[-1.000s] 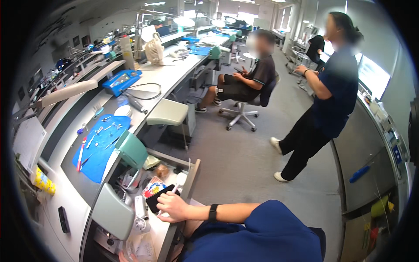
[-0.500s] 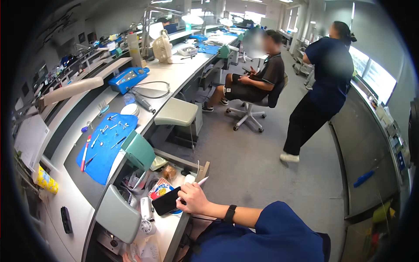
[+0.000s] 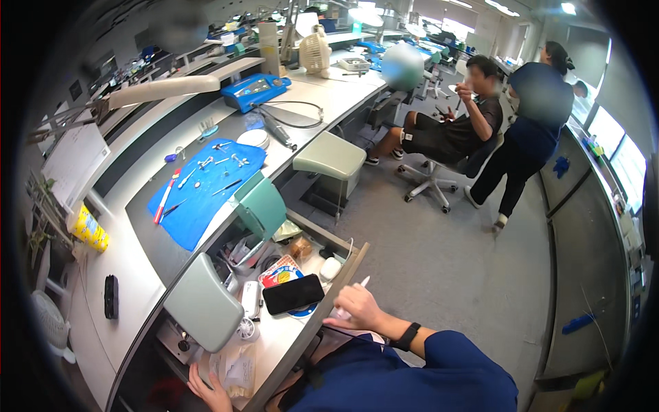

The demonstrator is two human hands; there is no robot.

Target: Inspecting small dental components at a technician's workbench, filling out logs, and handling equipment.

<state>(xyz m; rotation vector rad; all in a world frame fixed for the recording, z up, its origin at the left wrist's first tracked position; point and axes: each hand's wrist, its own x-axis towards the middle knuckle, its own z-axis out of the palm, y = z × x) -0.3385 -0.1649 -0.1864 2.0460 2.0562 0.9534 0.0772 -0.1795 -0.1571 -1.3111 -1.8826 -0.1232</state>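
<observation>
My right hand (image 3: 353, 307) is closed around a slim white pen (image 3: 364, 281), its pointed end sticking out above the fist. It hovers by the right edge of an open drawer (image 3: 343, 278). A black phone (image 3: 294, 295) lies in the drawer, apart from that hand, on a colourful round item. At the drawer's near left my left hand (image 3: 210, 393) has its fingers stretched out beside a clear plastic bag (image 3: 238, 367). Between them sit a small white fan (image 3: 247, 329) and a white oblong device (image 3: 251, 299).
Over the drawer's left side reaches a grey-green armrest pad (image 3: 202, 302). On the bench, a blue cloth (image 3: 199, 206) bears several small instruments. A blue control box (image 3: 255, 91) stands farther back. One person sits on a swivel chair (image 3: 427, 182); another person (image 3: 532, 130) stands behind.
My right hand has left the phone and drawn back past the drawer's edge, still holding the pen. More of my left hand shows. The seated person has raised a hand; the view has shifted.
</observation>
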